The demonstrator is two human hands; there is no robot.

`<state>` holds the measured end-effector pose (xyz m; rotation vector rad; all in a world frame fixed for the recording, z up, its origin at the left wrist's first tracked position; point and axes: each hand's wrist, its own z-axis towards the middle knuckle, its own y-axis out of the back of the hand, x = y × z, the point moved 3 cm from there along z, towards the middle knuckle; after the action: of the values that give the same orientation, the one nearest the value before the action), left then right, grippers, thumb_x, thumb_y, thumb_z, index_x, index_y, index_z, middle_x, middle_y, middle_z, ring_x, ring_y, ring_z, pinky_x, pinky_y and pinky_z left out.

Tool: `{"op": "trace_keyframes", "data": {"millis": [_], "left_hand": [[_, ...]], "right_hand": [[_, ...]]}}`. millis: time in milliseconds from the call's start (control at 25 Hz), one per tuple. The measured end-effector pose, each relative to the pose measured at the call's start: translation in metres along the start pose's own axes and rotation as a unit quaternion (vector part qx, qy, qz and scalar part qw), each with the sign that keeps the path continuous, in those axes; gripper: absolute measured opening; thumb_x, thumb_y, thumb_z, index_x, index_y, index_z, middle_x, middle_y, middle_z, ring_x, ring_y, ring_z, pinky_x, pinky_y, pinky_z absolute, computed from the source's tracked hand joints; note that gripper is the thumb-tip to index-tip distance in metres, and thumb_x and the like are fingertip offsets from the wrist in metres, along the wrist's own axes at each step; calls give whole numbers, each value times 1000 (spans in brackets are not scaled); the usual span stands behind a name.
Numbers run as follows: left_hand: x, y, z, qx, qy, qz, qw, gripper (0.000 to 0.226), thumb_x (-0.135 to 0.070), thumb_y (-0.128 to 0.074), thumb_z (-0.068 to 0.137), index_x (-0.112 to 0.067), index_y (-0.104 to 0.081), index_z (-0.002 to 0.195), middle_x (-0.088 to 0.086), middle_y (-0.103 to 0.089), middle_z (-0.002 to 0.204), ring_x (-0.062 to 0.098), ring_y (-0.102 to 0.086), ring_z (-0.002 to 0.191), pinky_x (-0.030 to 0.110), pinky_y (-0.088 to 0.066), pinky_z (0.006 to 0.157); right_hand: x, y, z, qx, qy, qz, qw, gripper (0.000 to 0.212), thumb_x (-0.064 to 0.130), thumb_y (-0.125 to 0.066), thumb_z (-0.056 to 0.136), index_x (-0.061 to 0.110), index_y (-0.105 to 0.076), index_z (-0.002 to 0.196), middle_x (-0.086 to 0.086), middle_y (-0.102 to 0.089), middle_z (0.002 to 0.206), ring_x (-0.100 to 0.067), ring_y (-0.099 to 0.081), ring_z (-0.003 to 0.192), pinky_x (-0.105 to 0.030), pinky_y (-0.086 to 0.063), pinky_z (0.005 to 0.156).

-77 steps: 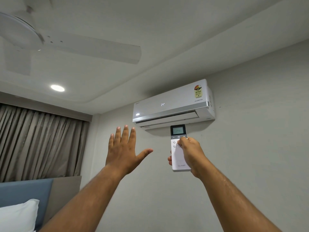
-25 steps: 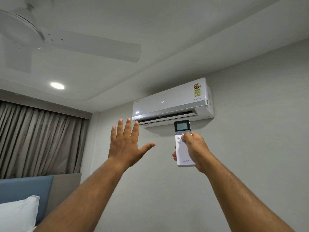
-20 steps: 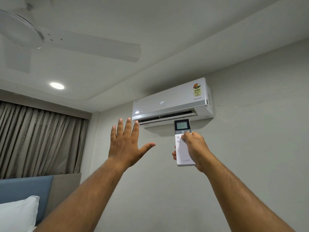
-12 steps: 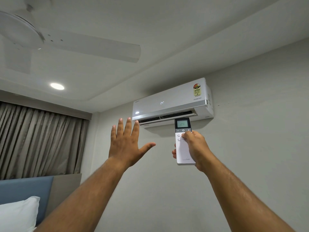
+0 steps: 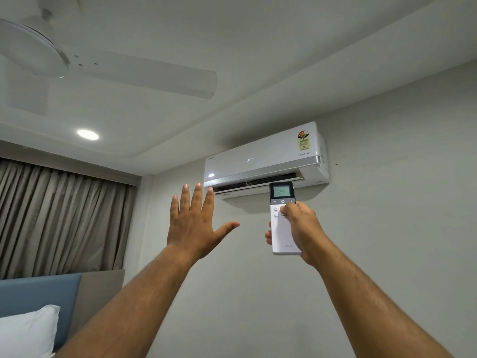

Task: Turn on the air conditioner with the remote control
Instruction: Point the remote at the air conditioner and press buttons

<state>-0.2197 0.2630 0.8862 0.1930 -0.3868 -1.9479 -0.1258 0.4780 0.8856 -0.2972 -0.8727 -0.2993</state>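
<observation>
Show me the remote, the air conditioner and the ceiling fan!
remote (image 5: 283, 232): head view, white lower body.
air conditioner (image 5: 265, 157): head view, front panel.
ceiling fan (image 5: 144, 80): head view, blade.

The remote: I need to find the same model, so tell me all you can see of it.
The remote is a slim white plastic bar with a dark top holding a lit screen reading 24, minus, power and plus keys below it, small round buttons, and LLOYD near the base. The right hand holds it upright, thumb on the buttons.
</observation>
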Motion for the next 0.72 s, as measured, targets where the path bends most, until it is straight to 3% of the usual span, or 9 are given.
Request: {"op": "trace_keyframes", "data": {"millis": [440, 720], "left_hand": [[6, 0, -1, -4, 4, -1, 1000, 112, -91, 1, 69, -19, 1, 154, 12, 2, 165, 34, 11, 150, 52, 4, 119], [9, -4, -2, -2, 2, 3, 1000, 112, -91, 2, 69, -19, 1, 154, 12, 3, 165, 35, 11, 150, 53, 3, 119]], "right_hand": [[3, -6, -2, 12, 3, -7, 1000, 13, 16, -45, 91, 8, -51, 99, -25, -66, 83, -35, -72, 52, -42, -60, 48], [-1, -7, -1, 9, 0, -11, 1000, 13, 16, -46, 91, 7, -51, 99, -25, -65, 81, -35, -72, 51, -46, -62, 52]]}}
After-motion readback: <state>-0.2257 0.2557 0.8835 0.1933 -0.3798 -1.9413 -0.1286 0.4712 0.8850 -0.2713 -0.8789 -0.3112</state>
